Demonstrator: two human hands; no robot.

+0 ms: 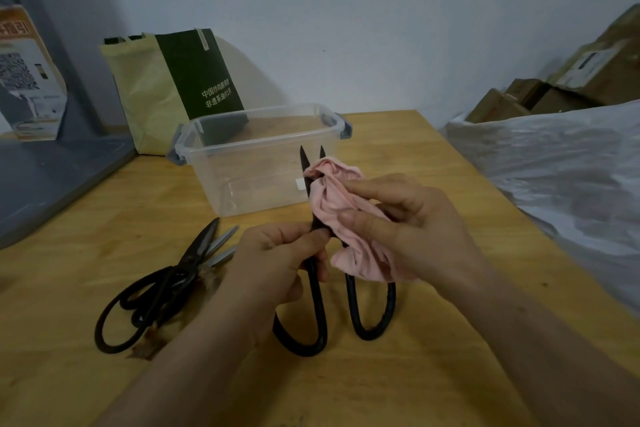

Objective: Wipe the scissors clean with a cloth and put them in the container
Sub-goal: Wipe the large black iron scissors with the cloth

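Pink cloth (pixel 341 204), pinched in the right hand (pixel 415 229), is hiding much of the black scissors' (pixel 318 305) blades; only their tips are showing, in front of the clear container (pixel 242 184). The left hand (pixel 277 263) is gripping one shank, covering the pivot

Your left hand (pixel 277 263) is curled round the scissors (pixel 320 308) just above the handle loops. Its thumb presses against the shank and its knuckles face up. Your left forearm (pixel 180 374) comes in from the bottom edge, slanting up and to the right. Your right hand (pixel 412 229) sits just beside the left, slightly higher. It pinches the pink cloth (pixel 332 198) between index finger and thumb, both stretched leftward, with the other fingers curled behind. Your right forearm (pixel 540 360) enters from the lower right corner. Both forearms are bare.
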